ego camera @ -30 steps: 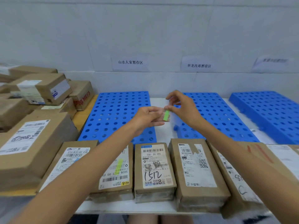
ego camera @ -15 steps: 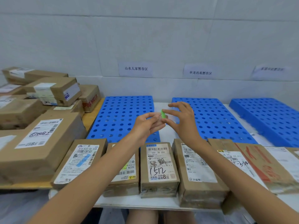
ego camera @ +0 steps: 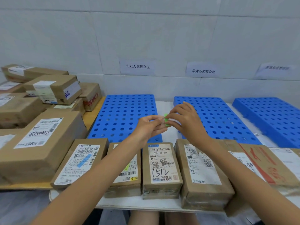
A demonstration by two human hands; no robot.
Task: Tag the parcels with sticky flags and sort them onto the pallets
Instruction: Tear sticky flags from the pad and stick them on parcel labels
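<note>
The left hand [ego camera: 151,127] and right hand [ego camera: 186,124] are both pinching one green flag [ego camera: 166,121] in the air, above the parcels [ego camera: 160,168] and before the pallets [ego camera: 128,114]. Being flimsy, it is likely risking folding onto itself or sticking to a finger.

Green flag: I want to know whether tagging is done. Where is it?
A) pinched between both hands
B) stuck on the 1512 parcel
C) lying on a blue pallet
A: the left hand and right hand pinch the green flag between their fingertips, in the air.

Bright even light, soft blur, edges bowed
</note>
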